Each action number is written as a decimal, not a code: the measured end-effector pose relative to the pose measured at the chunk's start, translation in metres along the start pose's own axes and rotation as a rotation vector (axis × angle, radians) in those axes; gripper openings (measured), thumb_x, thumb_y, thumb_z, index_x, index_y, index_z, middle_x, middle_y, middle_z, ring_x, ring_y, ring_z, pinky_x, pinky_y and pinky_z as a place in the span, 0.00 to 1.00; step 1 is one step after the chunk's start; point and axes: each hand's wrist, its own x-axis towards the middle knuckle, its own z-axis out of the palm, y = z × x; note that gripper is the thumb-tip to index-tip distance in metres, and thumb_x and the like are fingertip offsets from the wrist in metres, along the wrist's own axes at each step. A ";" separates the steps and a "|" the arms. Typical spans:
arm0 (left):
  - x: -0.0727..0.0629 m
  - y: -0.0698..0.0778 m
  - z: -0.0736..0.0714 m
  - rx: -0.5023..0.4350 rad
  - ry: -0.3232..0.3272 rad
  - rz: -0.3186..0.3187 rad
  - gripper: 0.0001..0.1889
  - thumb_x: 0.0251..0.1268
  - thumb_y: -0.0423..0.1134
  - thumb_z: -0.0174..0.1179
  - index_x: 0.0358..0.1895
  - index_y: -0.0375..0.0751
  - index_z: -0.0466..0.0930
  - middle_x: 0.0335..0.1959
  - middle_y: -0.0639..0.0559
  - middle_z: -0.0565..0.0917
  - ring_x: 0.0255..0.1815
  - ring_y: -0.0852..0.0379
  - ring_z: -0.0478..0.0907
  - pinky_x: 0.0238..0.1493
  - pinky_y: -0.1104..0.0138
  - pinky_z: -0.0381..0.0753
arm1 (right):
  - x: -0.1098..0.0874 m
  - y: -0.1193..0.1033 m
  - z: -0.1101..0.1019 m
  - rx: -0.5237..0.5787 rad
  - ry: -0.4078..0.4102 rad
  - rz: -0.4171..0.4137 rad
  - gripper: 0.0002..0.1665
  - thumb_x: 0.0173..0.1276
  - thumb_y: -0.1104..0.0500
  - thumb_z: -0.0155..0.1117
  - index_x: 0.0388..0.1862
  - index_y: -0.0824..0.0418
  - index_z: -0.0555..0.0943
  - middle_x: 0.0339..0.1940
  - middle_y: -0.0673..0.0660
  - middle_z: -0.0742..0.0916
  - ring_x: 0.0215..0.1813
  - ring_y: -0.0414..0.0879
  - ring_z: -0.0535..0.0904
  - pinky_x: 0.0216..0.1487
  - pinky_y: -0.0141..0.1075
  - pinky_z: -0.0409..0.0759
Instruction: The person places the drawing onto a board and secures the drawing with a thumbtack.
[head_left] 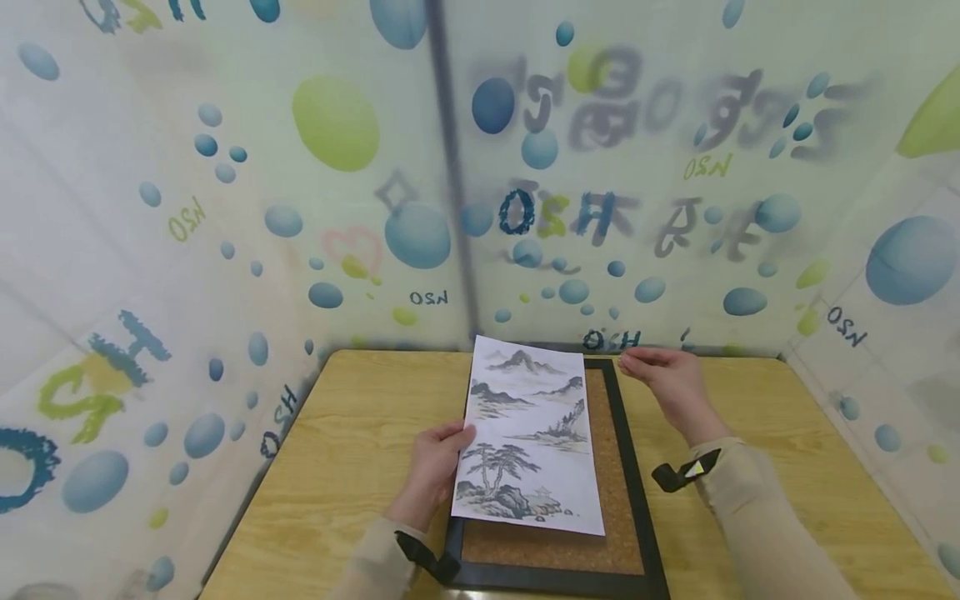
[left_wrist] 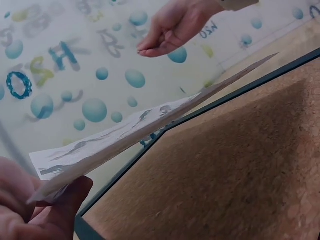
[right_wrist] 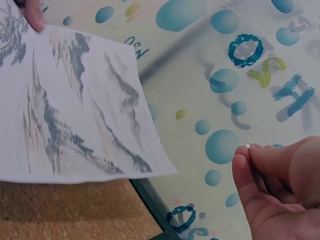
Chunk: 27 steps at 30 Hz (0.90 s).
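A white sheet of paper printed with an ink landscape painting [head_left: 525,433] of mountains and pines is held above the black-framed cork board [head_left: 618,492]. My left hand [head_left: 437,467] pinches the sheet at its left edge, thumb on the printed side. In the left wrist view, the painting [left_wrist: 125,132] is seen nearly edge-on, tilted and apart from the cork. To the right of the board's upper end, my right hand [head_left: 667,385] is raised. Between its thumb and forefinger it pinches a tiny shiny, whitish thing [right_wrist: 248,145]; most of it is hidden by the fingertips.
The board lies on a light wooden table [head_left: 352,450]. Behind and beside the table hang pale curtains [head_left: 337,242] with blue and green dots and lettering. A dark band-mounted device [head_left: 684,472] sits on my right wrist, another [head_left: 426,557] on my left.
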 end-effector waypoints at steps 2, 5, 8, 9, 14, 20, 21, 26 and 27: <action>-0.001 -0.002 0.003 0.028 0.012 -0.002 0.16 0.74 0.33 0.68 0.57 0.25 0.85 0.43 0.39 0.89 0.39 0.51 0.88 0.38 0.62 0.88 | 0.002 0.000 0.003 0.029 -0.007 0.004 0.25 0.74 0.65 0.71 0.63 0.79 0.79 0.46 0.54 0.90 0.47 0.40 0.89 0.59 0.42 0.83; -0.001 -0.006 0.007 0.058 0.026 -0.005 0.15 0.74 0.34 0.68 0.57 0.26 0.86 0.42 0.39 0.89 0.38 0.51 0.88 0.38 0.61 0.88 | 0.004 0.001 0.009 0.084 -0.015 0.012 0.24 0.74 0.67 0.71 0.62 0.80 0.79 0.44 0.54 0.90 0.46 0.41 0.89 0.56 0.38 0.84; -0.001 -0.011 0.010 0.063 0.022 -0.003 0.16 0.75 0.33 0.67 0.58 0.25 0.85 0.43 0.39 0.89 0.39 0.50 0.88 0.39 0.61 0.88 | 0.008 0.003 0.013 0.120 -0.021 0.019 0.22 0.73 0.69 0.70 0.62 0.80 0.79 0.45 0.55 0.90 0.47 0.42 0.89 0.55 0.36 0.85; -0.001 -0.012 0.012 0.054 0.019 -0.004 0.16 0.75 0.33 0.66 0.58 0.25 0.84 0.43 0.38 0.89 0.40 0.50 0.88 0.40 0.61 0.88 | 0.009 0.004 0.014 0.121 -0.017 0.024 0.22 0.73 0.69 0.70 0.61 0.80 0.80 0.45 0.55 0.90 0.46 0.41 0.89 0.54 0.36 0.85; 0.000 -0.018 0.019 0.030 0.013 -0.002 0.17 0.74 0.32 0.66 0.59 0.23 0.83 0.44 0.37 0.89 0.41 0.49 0.88 0.42 0.60 0.88 | 0.015 0.009 0.020 0.127 -0.010 0.041 0.20 0.73 0.70 0.70 0.61 0.79 0.81 0.44 0.55 0.89 0.46 0.42 0.89 0.55 0.37 0.85; 0.001 -0.022 0.025 0.042 0.016 -0.023 0.17 0.74 0.33 0.67 0.59 0.24 0.83 0.43 0.38 0.89 0.41 0.50 0.88 0.42 0.61 0.87 | 0.021 0.014 0.028 0.168 -0.024 0.036 0.16 0.73 0.72 0.69 0.58 0.78 0.83 0.43 0.55 0.90 0.45 0.43 0.90 0.59 0.43 0.84; 0.001 -0.023 0.025 0.045 0.014 -0.020 0.17 0.74 0.33 0.67 0.59 0.23 0.83 0.43 0.38 0.89 0.41 0.50 0.88 0.42 0.61 0.87 | 0.021 0.014 0.030 0.177 -0.023 0.038 0.15 0.73 0.72 0.69 0.56 0.77 0.84 0.43 0.55 0.90 0.45 0.43 0.90 0.59 0.44 0.83; -0.001 -0.025 0.029 0.050 0.009 -0.019 0.17 0.73 0.32 0.67 0.58 0.23 0.83 0.43 0.39 0.89 0.41 0.50 0.87 0.43 0.61 0.87 | 0.025 0.016 0.037 0.189 -0.020 0.063 0.18 0.72 0.71 0.71 0.58 0.79 0.82 0.41 0.56 0.90 0.43 0.44 0.90 0.61 0.48 0.82; -0.001 -0.025 0.029 0.055 0.011 -0.017 0.17 0.73 0.32 0.67 0.58 0.23 0.83 0.42 0.39 0.89 0.41 0.51 0.87 0.43 0.61 0.87 | 0.025 0.016 0.038 0.198 -0.018 0.071 0.20 0.72 0.72 0.70 0.59 0.80 0.81 0.41 0.56 0.90 0.43 0.44 0.90 0.61 0.48 0.82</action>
